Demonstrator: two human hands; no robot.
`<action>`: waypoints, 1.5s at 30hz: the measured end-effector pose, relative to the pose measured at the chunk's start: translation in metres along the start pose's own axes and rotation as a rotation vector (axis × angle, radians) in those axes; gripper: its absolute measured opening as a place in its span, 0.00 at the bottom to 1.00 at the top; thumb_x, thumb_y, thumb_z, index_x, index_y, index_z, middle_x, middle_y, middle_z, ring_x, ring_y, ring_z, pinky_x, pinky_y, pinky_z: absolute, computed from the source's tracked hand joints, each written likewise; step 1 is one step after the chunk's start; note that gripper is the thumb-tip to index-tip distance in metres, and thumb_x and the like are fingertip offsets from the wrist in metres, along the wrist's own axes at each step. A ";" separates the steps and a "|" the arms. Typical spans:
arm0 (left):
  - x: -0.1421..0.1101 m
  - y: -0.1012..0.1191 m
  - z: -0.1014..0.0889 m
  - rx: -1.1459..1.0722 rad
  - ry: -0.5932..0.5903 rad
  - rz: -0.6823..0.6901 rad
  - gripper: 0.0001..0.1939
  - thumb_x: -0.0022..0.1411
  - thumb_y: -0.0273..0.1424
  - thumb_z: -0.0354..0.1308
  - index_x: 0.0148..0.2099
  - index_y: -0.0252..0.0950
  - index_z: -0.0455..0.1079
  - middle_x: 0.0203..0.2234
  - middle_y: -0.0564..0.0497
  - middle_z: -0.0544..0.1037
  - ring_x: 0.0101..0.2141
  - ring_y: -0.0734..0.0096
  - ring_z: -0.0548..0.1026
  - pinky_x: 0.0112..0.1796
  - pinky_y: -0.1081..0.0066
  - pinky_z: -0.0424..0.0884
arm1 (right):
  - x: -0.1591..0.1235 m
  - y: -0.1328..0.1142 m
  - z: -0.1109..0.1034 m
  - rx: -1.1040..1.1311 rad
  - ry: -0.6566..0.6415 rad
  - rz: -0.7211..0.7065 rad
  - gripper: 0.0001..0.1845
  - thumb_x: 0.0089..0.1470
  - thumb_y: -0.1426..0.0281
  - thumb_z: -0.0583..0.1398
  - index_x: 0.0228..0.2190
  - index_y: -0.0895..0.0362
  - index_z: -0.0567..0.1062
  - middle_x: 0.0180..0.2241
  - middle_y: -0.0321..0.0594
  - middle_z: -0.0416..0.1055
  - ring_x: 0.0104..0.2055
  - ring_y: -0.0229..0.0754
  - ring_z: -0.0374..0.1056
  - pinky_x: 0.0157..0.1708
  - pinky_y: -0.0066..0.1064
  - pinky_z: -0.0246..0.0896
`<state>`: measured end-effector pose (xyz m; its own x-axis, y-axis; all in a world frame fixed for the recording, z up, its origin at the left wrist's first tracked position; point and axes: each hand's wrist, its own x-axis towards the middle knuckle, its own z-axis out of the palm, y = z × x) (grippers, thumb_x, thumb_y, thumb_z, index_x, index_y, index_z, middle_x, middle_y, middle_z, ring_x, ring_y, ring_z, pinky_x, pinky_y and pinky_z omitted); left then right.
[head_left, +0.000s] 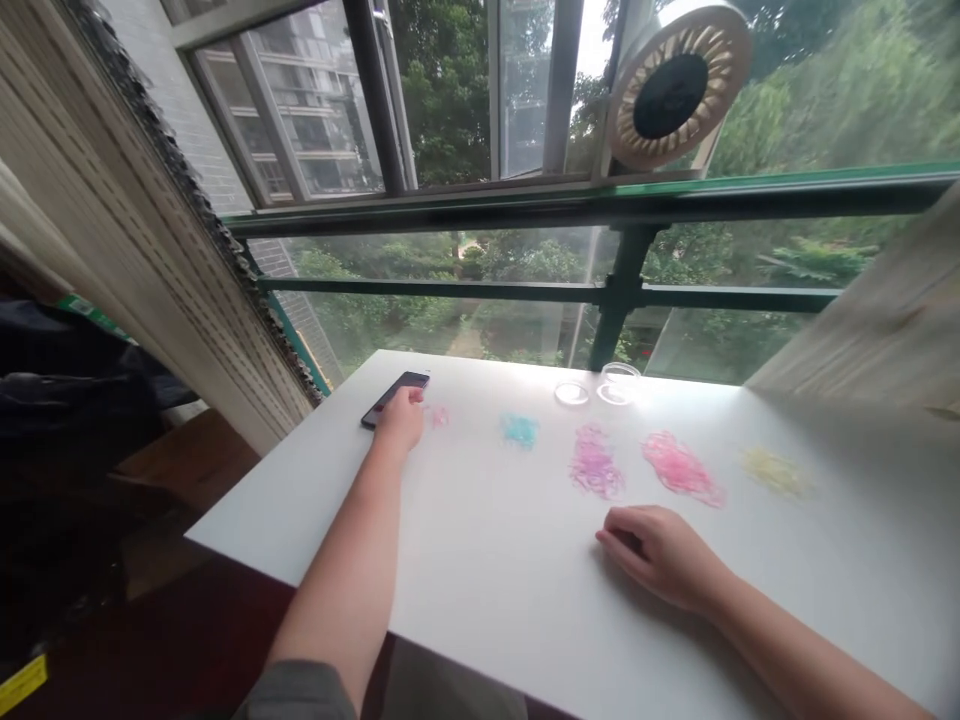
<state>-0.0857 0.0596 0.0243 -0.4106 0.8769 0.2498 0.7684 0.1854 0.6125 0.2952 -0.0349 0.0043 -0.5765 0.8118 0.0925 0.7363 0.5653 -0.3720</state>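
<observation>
My left hand (pixel 402 417) reaches out to a dark smartphone (pixel 375 410) lying on the white table. Its fingers are bent closed over the phone's right edge, and what they hold, if anything, is hidden. Just right of this hand is a small, sparse pink pile (pixel 439 416). My right hand (pixel 660 552) rests on the tabletop with loosely curled fingers, showing nothing in them. Beyond it are a purple pile (pixel 595 465) and a larger pink pile (pixel 681 468) of thin, loop-like pieces, perhaps small rubber bands.
A blue pile (pixel 519 430) and a pale yellow pile (pixel 776 472) also lie on the white table (pixel 480 560). Clear round containers or lids (pixel 571 394) stand near the back edge. A green railing (pixel 450 289) and window lie behind; a curtain (pixel 150 200) hangs at left.
</observation>
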 end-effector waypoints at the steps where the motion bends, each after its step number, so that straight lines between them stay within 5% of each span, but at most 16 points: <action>1: -0.001 0.000 0.000 0.020 -0.021 -0.003 0.15 0.57 0.23 0.50 0.47 0.35 0.67 0.45 0.45 0.76 0.44 0.65 0.74 0.45 0.68 0.67 | 0.002 -0.002 -0.001 -0.019 -0.009 0.018 0.15 0.56 0.65 0.50 0.20 0.56 0.60 0.18 0.35 0.60 0.22 0.36 0.54 0.25 0.28 0.46; 12: -0.008 0.008 0.007 0.152 -0.155 0.015 0.16 0.55 0.24 0.56 0.47 0.36 0.70 0.45 0.47 0.77 0.45 0.65 0.73 0.46 0.71 0.66 | 0.021 -0.024 -0.008 -0.058 -0.099 0.241 0.17 0.54 0.60 0.50 0.19 0.55 0.58 0.19 0.36 0.65 0.21 0.37 0.55 0.22 0.28 0.43; 31: -0.009 0.011 0.012 0.187 -0.116 0.003 0.09 0.54 0.29 0.57 0.38 0.38 0.76 0.34 0.46 0.80 0.37 0.63 0.76 0.40 0.70 0.69 | 0.012 -0.011 -0.007 0.135 -0.110 0.123 0.15 0.56 0.62 0.50 0.21 0.56 0.60 0.21 0.37 0.65 0.23 0.37 0.57 0.24 0.28 0.48; 45: -0.023 0.033 0.004 -0.050 -0.086 0.117 0.11 0.55 0.35 0.56 0.37 0.38 0.76 0.32 0.48 0.81 0.34 0.65 0.77 0.36 0.70 0.70 | 0.012 -0.012 -0.009 0.129 -0.082 0.122 0.14 0.56 0.63 0.50 0.22 0.56 0.62 0.21 0.36 0.66 0.24 0.37 0.58 0.24 0.28 0.48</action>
<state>-0.0486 0.0473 0.0360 -0.2747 0.9262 0.2581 0.7822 0.0592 0.6202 0.2820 -0.0307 0.0180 -0.5166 0.8556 -0.0341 0.7540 0.4356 -0.4916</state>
